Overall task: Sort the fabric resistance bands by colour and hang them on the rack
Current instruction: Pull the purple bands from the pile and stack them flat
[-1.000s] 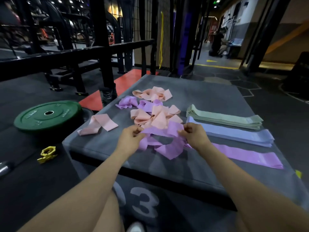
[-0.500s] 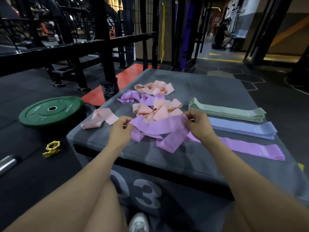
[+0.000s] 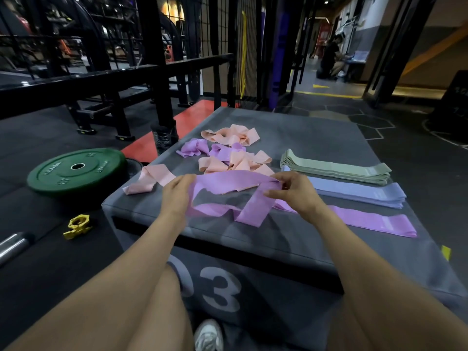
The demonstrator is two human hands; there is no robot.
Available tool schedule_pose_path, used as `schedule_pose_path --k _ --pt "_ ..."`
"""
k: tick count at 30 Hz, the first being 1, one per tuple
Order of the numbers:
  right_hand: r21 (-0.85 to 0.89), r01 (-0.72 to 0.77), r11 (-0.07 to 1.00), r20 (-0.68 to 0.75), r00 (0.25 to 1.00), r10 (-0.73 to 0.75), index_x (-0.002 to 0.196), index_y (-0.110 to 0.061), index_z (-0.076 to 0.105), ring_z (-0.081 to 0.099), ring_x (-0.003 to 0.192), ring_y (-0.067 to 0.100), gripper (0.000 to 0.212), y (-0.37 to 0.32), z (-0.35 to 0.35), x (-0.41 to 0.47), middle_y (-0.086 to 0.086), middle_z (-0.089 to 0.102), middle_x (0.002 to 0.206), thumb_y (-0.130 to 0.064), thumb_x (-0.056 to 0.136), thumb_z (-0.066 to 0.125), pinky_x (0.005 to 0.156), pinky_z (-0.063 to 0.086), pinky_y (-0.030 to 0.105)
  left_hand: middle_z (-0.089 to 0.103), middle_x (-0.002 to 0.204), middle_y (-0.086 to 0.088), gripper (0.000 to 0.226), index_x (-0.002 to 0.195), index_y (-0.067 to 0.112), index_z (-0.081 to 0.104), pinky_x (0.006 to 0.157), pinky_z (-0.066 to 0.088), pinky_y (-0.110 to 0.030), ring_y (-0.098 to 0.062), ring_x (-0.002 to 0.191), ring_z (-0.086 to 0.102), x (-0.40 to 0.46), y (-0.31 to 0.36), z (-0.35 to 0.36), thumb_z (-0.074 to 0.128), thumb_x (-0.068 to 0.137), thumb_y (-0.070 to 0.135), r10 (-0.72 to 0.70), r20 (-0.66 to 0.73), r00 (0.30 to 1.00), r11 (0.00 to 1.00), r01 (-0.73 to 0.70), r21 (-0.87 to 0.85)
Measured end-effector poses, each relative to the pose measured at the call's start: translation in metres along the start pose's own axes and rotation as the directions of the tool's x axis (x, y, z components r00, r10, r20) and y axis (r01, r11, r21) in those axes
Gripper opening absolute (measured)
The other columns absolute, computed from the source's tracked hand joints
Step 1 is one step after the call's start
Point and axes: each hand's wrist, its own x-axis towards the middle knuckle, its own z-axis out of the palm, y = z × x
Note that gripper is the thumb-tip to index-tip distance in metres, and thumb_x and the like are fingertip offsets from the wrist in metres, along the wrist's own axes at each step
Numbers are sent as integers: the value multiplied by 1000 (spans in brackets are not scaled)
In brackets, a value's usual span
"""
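Observation:
A purple fabric band (image 3: 228,184) is stretched just above the grey padded box (image 3: 316,244). My left hand (image 3: 177,196) grips its left end and my right hand (image 3: 293,191) pinches its right end. A twisted part of the band droops onto the box. Behind it lies a loose heap of peach bands (image 3: 238,160) and purple bands (image 3: 192,148). One peach band (image 3: 149,179) lies alone at the left edge. On the right sit flat stacks: green (image 3: 336,169), blue (image 3: 354,193), and a flat purple band (image 3: 367,222).
A green weight plate (image 3: 76,169), a yellow collar clamp (image 3: 77,225) and a steel bar end (image 3: 12,245) lie on the floor to the left. A black rack frame (image 3: 157,72) stands behind the box. A person crouches far back right (image 3: 331,59).
My hands have moved apart and lifted the purple band, pulling it out from a crumpled bunch into a stretched strip.

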Motion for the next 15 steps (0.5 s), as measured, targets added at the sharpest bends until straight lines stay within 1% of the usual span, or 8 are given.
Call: schedule_pose_path --k 1,2,3,5,7,10,12,15 --pt "-9 9 1000 -13 1000 -9 100 -8 68 53 70 6 24 0 1 -1 2 63 88 -6 78 74 63 44 5 49 69 -1 24 59 18 57 66 36 -30 -20 72 43 0 1 0 58 83 12 -9 -4 1000 1000 9 -30" --pt "23 9 1000 -49 999 -8 97 -6 69 54 70 6 16 0 1 0 3 65 87 -6 81 71 65 45 7 49 67 0 25 59 19 58 63 36 -29 -19 69 43 0 2 -1 58 82 12 -20 -12 1000 998 19 -54" --pt "104 -5 995 -81 997 13 92 -5 69 53 70 8 7 0 1 0 6 65 84 -6 85 66 67 46 13 49 66 1 24 60 19 57 59 35 -27 -17 66 43 0 3 0 58 83 12 -33 -22 999 997 31 -74" --pt "307 -44 951 -89 993 75 80 -5 66 52 67 12 14 1 -1 2 6 62 73 -6 91 58 64 48 21 51 67 2 21 64 18 57 54 34 -25 -15 63 45 0 4 0 57 85 12 -57 -41 998 993 52 -107" --pt "425 -100 900 -23 992 120 76 -7 64 50 63 15 20 2 -4 4 3 61 66 -7 93 54 60 46 24 53 67 4 20 66 18 57 54 35 -23 -13 61 47 2 4 0 57 86 11 -68 -46 997 988 61 -140" --pt "499 -156 852 40 987 157 76 -7 62 52 54 12 21 2 -4 5 -2 63 58 -8 94 52 52 46 21 50 62 3 23 64 16 55 54 34 -23 -12 58 44 4 3 0 58 86 10 -62 -36 997 987 56 -149" --pt "531 -163 831 19 983 181 76 -6 61 53 48 8 20 2 -4 7 -4 63 53 -7 94 51 49 48 18 46 61 3 25 63 15 52 54 32 -23 -12 57 41 5 2 0 58 86 10 -53 -18 998 989 50 -136" --pt "531 -146 835 -30 981 191 76 -5 63 52 47 8 20 3 -2 10 -5 62 52 -6 93 53 51 47 19 46 47 11 27 61 14 50 47 32 -20 -8 48 42 5 1 2 57 87 7 -41 0 999 989 41 -145"
